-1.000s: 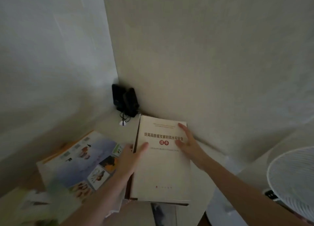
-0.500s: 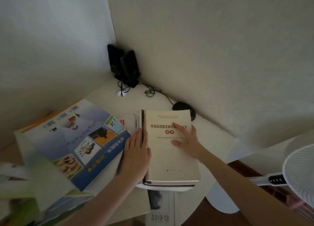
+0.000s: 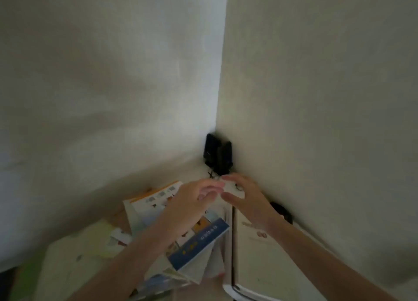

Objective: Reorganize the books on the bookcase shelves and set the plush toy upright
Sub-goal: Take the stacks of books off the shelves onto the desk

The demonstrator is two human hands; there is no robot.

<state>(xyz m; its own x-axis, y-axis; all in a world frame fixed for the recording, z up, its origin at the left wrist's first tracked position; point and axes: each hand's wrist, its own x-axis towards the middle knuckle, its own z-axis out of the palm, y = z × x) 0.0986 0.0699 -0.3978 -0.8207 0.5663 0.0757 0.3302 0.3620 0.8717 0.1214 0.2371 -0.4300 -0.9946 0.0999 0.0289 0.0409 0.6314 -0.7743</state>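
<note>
Cream book (image 3: 260, 257) flat, long axis toward the wall corner (image 3: 221, 79) — blue book (image 3: 200, 242) just beside it, skewed. Left grip (image 3: 192, 202) and right grip (image 3: 248, 199) above — both released, empty.

left hand (image 3: 192, 202) hovering with fingers loosely curling, right hand (image 3: 247, 199) hovering just beside it, fingers spreading relaxed, fingertips nearly meeting

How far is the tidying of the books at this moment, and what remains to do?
Done: the cream book lies flat beside the wall. In hand: nothing; the left hand and right hand hover open above the books. Left: the blue picture book lies askew on a loose pile, and the plush toy is not in view.
</note>
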